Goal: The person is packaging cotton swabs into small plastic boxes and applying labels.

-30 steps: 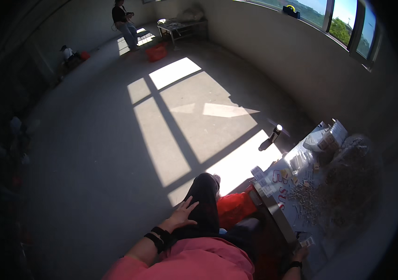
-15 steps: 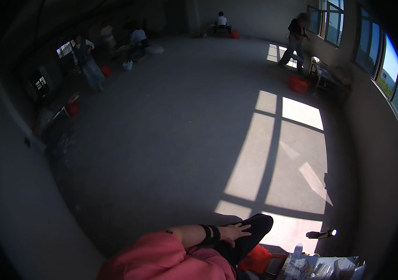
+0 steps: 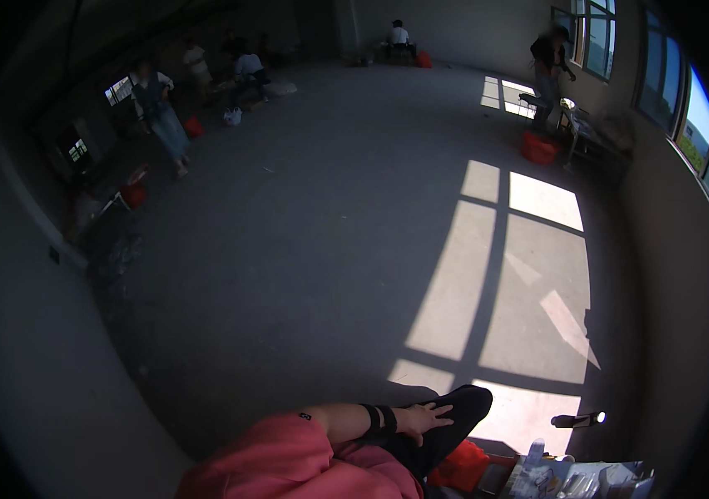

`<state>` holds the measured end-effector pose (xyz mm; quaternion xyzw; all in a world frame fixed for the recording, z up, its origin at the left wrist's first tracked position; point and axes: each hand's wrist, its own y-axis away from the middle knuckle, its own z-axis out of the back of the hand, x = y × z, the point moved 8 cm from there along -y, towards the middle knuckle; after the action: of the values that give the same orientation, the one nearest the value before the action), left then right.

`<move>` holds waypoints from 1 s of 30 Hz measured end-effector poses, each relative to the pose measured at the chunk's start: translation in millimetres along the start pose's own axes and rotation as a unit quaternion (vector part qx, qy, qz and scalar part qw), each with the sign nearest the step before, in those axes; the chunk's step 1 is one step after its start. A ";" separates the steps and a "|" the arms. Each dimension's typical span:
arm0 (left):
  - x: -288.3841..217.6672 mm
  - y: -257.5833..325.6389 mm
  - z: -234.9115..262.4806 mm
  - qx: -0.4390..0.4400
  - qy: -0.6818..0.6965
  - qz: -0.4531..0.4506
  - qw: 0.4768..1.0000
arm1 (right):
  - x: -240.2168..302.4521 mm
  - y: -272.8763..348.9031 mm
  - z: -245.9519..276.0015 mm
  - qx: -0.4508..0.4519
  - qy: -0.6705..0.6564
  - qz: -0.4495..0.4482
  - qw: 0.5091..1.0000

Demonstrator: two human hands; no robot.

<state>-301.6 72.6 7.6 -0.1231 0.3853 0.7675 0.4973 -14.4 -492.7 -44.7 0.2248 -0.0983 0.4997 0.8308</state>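
Pink sleeve (image 3: 288,457) fills the bottom centre of the head view. Left hand (image 3: 421,418) lies flat on the knee (image 3: 458,412), clad in dark trousers; fingers (image 3: 440,409) loosely spread, holding nothing, pointing along the leg's long axis toward the sunlit floor patch (image 3: 496,308). Black wrist straps (image 3: 378,420) sit just behind the hand. Right hand not in view, so left is the only one near the knee. Right of the knee: red stool (image 3: 463,467), then table edge (image 3: 587,478) w/ clear clutter. Far from the knee, other people stand & sit by the walls.
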 end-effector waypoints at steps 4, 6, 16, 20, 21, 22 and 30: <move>-4.5 -4.9 2.3 -0.005 -0.004 -0.017 1.000 | -52.6 39.4 10.2 -0.005 -0.007 -0.043 0.999; 1.0 -3.1 0.0 -0.011 -0.002 -0.008 1.000 | -60.9 31.2 -10.8 0.047 -0.048 -0.067 0.995; -2.1 -1.8 -0.5 -0.006 -0.005 -0.005 1.000 | -96.9 11.2 -62.1 0.148 -0.202 -0.143 0.958; -2.0 -1.6 -0.6 0.000 -0.008 -0.002 1.000 | -94.0 4.1 -73.9 0.134 -0.259 -0.138 0.946; -3.3 -3.2 -0.3 0.000 -0.011 -0.005 1.000 | -96.4 3.0 -74.2 0.127 -0.277 -0.137 0.942; -4.9 -5.7 0.1 -0.006 -0.015 -0.015 1.000 | -98.9 1.9 -74.2 0.120 -0.295 -0.136 0.938; -1.1 -5.4 1.8 -0.010 -0.026 -0.005 1.000 | -103.2 -2.3 -73.4 0.083 -0.399 -0.131 0.904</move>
<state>-296.1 74.2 7.0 -0.1102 0.3637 0.7721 0.5094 -66.6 -540.2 -150.0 0.4844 -0.3493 0.2617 0.7582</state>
